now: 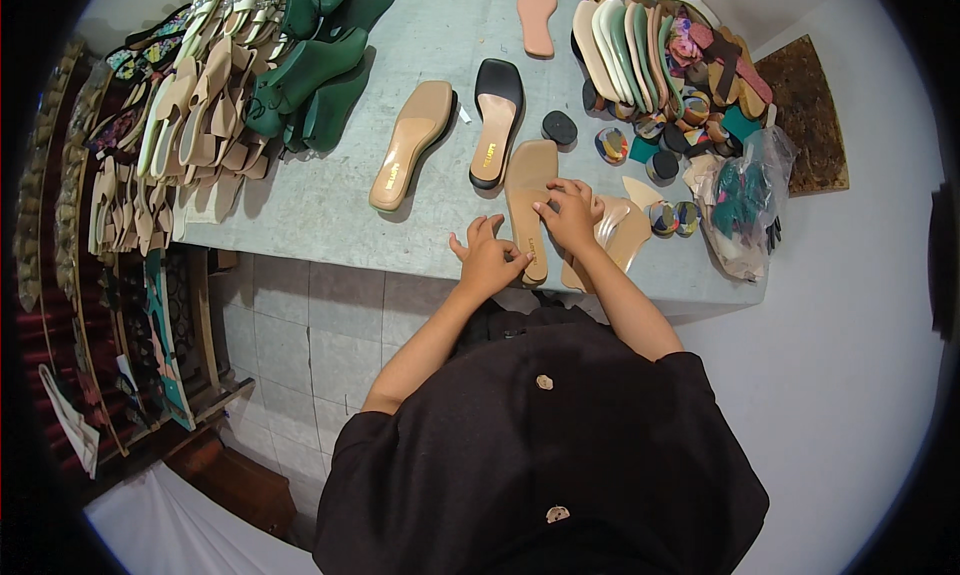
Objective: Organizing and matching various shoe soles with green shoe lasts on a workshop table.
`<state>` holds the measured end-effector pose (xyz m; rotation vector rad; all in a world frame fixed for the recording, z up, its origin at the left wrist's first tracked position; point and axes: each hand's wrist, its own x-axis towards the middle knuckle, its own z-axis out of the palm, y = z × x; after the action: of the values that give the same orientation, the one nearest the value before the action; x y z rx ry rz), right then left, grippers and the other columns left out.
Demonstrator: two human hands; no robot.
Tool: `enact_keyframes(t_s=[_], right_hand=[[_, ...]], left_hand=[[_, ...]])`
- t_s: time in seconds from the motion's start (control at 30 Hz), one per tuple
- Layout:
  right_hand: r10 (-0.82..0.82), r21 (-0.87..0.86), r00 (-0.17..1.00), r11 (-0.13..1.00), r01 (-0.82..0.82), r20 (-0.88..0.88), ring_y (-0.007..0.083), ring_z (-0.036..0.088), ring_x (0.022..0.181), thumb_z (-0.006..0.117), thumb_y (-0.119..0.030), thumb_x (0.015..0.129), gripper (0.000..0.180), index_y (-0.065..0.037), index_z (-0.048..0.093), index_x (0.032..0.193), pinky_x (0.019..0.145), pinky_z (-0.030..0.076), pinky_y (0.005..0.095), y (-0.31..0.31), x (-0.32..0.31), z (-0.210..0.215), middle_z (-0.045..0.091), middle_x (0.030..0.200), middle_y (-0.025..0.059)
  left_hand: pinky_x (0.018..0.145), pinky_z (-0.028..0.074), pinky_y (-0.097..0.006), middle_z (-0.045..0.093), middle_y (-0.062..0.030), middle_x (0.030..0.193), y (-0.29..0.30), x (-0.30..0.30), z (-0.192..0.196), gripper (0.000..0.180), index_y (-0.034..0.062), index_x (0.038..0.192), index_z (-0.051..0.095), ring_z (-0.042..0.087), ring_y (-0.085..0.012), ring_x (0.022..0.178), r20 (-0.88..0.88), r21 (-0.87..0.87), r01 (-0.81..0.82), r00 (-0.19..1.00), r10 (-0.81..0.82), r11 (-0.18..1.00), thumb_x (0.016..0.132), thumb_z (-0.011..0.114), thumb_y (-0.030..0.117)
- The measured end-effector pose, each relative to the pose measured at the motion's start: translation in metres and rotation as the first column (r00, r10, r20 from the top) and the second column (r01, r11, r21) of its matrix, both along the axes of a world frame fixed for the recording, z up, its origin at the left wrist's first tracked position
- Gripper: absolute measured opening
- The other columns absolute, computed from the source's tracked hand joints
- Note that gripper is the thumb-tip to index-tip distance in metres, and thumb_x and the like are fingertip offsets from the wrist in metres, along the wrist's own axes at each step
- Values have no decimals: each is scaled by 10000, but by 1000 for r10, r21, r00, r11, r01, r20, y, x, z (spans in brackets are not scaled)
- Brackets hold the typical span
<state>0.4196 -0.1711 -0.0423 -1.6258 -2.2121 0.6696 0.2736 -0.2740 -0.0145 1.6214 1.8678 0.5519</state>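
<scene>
A tan shoe insole lies near the table's front edge, its heel toward me. My left hand has thumb and index finger closed at the insole's heel edge, the other fingers raised and spread. On the insole's right side, the bent fingers of my right hand grip its middle part. Under and beside my right wrist sit tan sole-shaped pieces, partly hidden by the arm. Farther off are a black-toed sole with a tan footbed and an all-tan sole. A black heel block stands beyond the insole.
Several dark green shoe forms and stacked beige sandals fill the left side. At the right are upright insoles, multicoloured round heels and a plastic bag. A pink insole lies at the back.
</scene>
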Motion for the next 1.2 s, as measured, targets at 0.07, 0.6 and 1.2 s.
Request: enact_keyframes(t_s=[0.07,0.6,1.2], right_hand=[[-9,29,1000,1000,9,-8,256,380,1185,665,-321,762,244,-113,687,886,932,185,571,-1,1,-1,568,1162,-24],[135,205,966,962,-181,222,246,279,1331,560,-265,856,340,-248,546,1195,952,150,662,-9,-9,5,445,1365,-63],[-240,19,971,971,239,8,287,271,1316,597,-436,792,545,-128,507,1232,989,104,642,17,-4,10,436,1323,111]], left_hand=[[953,25,-673,426,-179,1336,-1,0,-1,268,104,641,704,225,-354,1306,-12,6,1,1000,-1,1000,716,697,360],[989,180,-637,253,-94,1475,-2,0,-39,640,74,1420,255,257,-235,1361,-274,133,415,888,-369,900,826,472,173],[978,77,-674,226,-89,1497,3,-3,-25,583,167,1421,303,193,-268,1380,-154,60,428,896,-416,902,916,400,443]])
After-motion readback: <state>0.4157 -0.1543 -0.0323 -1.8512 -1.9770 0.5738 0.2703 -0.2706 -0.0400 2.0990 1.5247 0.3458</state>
